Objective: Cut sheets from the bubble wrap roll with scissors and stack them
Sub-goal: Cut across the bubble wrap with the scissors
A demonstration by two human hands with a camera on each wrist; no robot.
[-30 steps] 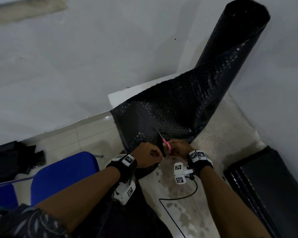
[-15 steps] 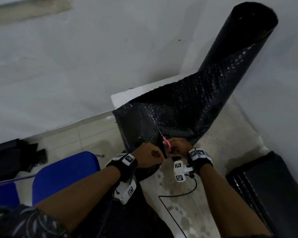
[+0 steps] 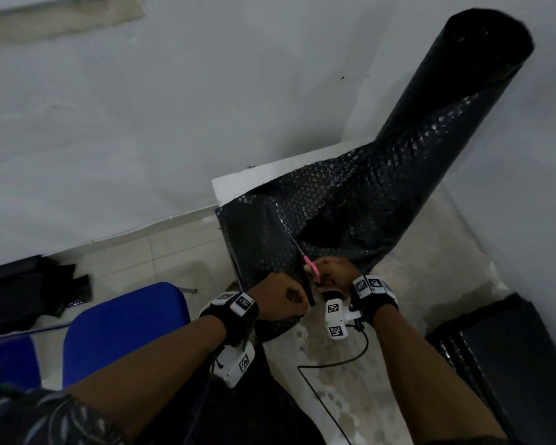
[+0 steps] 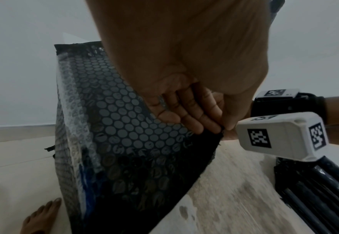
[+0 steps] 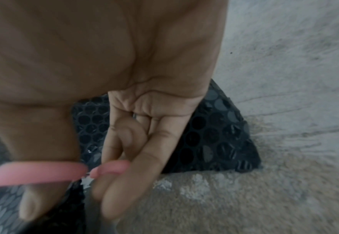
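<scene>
A: Status? Grips first.

B: Left hand (image 3: 283,295) fisted, pinching near edge of the bubble wrap sheet (image 3: 270,232); fingers (image 4: 192,110) curled over the black film in the left wrist view. Right hand (image 3: 333,273) closed through pink handles of the scissors (image 3: 305,260), thumb in one loop, fingers on the other. Blade tip poking up into the sheet, just beyond both fists.

A: Location of the wrap?

B: Bubble wrap roll (image 3: 446,101) standing tilted in the wall corner on the stained table (image 3: 446,252). Unrolled part draped toward the body, hanging over the near table edge. Cut looks barely begun from the near edge. Dark stack (image 3: 511,364) at right on the table, possibly cut sheets, too dim to confirm.

A: Risks?

B: Slack film, mainly. Sheet wrinkled and sagging between roll and left fist, so likely to fold into the blades and chew instead of slicing. Crooked cut line too, no guide visible. Left knuckles right beside the blade, so a nick if the pinch creeps forward. Roll leaning, unsupported except by the wall; a hard pull could tip it or spool off more. Wrist-camera cable (image 3: 334,364) lying loose on the table near the sheet, possible snag.

A: Blades spread or closed?

B: Cannot tell, too blurred.
</scene>
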